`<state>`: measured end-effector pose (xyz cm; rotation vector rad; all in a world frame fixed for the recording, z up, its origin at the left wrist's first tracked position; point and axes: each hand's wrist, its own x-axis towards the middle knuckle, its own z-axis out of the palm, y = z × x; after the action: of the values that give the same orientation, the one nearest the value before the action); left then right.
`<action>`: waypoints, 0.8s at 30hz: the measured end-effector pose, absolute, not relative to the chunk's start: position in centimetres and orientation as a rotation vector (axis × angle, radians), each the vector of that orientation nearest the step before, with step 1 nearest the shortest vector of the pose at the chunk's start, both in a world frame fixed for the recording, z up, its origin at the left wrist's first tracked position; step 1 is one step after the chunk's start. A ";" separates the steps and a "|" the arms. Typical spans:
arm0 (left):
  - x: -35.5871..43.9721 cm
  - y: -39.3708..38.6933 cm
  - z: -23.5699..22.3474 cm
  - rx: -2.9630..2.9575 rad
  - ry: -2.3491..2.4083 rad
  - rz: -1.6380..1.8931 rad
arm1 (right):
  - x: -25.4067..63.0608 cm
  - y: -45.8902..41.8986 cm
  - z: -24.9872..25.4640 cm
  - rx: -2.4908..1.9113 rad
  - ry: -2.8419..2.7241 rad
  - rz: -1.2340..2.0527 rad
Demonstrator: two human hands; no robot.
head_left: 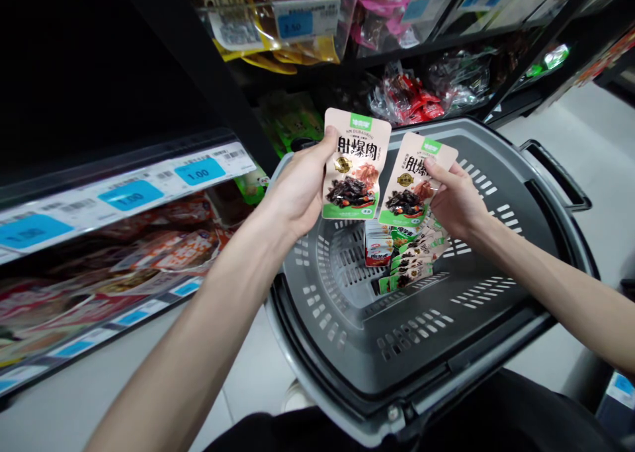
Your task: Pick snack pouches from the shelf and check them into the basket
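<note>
My left hand (303, 186) grips a pink-and-green snack packet (358, 167) by its left edge, its printed front facing me. A second packet (415, 184) of the same design is pinched in my right hand (459, 197), at its upper right side. Both packets are held side by side, close together, above a grey shopping basket (417, 346). Down in the basket, several similar packets (414, 263) stand in a row, with red-and-white packets (378, 248) beside them. The packets in my hands hide part of the basket's far side.
Shelves with blue price tags (131, 195) run along the left. Packaged snacks (173, 250) lie on the lower left shelf. Red and clear bags (411, 98) sit on a shelf beyond the basket. A basket handle (560, 174) sticks out at the right. Pale tiles (585, 131) cover the floor.
</note>
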<state>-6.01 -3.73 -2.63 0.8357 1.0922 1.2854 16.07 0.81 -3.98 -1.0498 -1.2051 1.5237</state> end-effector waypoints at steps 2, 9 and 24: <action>-6.0 -3.7 -2.7 0.840 1.088 1.287 | 16.1 0.8 -3.9 -1.046 -1.190 1.528; -5.9 -3.9 -2.6 0.843 1.087 1.291 | 16.1 0.8 -4.0 -1.046 -1.202 1.531; -6.1 -3.6 -2.8 0.824 1.080 1.290 | 16.1 0.8 -3.9 -1.054 -1.248 1.509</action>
<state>-6.06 -3.65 -2.78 0.8235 1.0795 1.2903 16.07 0.79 -3.93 -1.0539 -1.2476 1.5091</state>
